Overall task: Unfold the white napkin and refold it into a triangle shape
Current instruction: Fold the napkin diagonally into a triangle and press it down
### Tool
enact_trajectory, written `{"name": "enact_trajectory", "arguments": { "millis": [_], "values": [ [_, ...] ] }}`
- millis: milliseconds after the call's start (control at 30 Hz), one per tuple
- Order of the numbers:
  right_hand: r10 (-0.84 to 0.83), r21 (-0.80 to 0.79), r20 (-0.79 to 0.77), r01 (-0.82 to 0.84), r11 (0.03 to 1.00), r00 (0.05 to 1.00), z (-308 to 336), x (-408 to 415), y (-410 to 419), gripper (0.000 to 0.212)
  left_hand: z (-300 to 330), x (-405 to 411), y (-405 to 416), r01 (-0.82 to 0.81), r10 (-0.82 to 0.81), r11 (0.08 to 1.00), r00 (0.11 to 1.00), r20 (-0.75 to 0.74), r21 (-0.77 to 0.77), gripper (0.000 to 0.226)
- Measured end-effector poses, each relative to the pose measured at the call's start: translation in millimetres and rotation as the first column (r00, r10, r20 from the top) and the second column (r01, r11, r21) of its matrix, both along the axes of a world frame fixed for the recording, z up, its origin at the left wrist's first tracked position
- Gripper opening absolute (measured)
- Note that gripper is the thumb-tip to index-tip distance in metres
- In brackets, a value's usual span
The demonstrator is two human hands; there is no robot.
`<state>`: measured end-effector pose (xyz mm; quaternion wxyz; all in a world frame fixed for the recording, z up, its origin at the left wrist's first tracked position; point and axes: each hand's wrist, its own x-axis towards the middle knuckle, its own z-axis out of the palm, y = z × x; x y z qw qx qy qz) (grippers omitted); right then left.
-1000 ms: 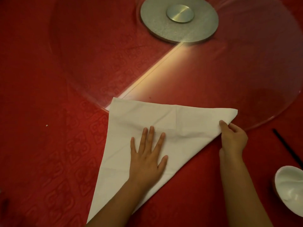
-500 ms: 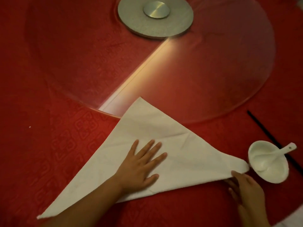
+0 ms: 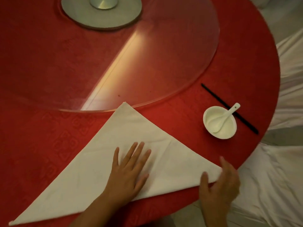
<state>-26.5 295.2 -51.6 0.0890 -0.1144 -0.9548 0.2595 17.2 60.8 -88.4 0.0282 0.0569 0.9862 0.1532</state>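
The left hand [image 3: 129, 171] lies flat, fingers spread, on the white napkin [image 3: 101, 161], which is folded into a triangle on the red worktop [image 3: 41, 128]. The right hand [image 3: 219, 185] pinches the napkin's right corner between thumb and fingers. The napkin's top corner overlaps the glass turntable [image 3: 164, 63]. Right of the napkin stands a white bowl [image 3: 229, 131] holding a spoon [image 3: 224, 118], beside a black chopstick [image 3: 213, 94].

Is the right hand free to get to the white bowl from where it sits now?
Probably yes. The right hand grips the napkin corner; only bare red tablecloth lies between it and the bowl, but it must release first.
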Motion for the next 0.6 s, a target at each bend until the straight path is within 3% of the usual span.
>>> {"name": "enact_trajectory", "arguments": {
  "millis": [100, 200, 267, 400, 600],
  "values": [
    [0.369, 0.214, 0.085, -0.378, 0.901, 0.926, -13.0, 15.5, -46.9, 0.059, -0.5, 1.4, 25.7, -0.187, 0.186, 0.982, 0.981, 0.047, 0.018, 0.055],
    [0.485, 0.279, 0.273, -0.55, 0.787, 0.831, -31.0, 24.2, -81.4, 0.052, -11.9, 7.4, 41.7, -0.24, 0.24, 0.971, 0.963, 0.12, -0.015, 0.056],
    [0.48, 0.275, 0.356, -0.581, 0.766, 0.802, -40.8, 24.3, -87.2, 0.054, -19.2, 11.1, 41.0, -0.231, 0.234, 0.972, 0.963, 0.136, -0.033, 0.057],
    [0.508, 0.284, 0.374, -0.617, 0.734, 0.776, -53.5, 21.8, -71.7, 0.055, -24.6, 17.0, 21.7, -0.23, 0.233, 0.972, 0.964, 0.124, -0.044, 0.057],
    [0.42, 0.316, 0.362, -0.533, 0.785, 0.832, -54.6, -0.8, -20.2, 0.061, -25.5, 41.6, -26.5, -0.33, 0.341, 0.939, 0.928, 0.153, -0.092, 0.06]
  ]
}}
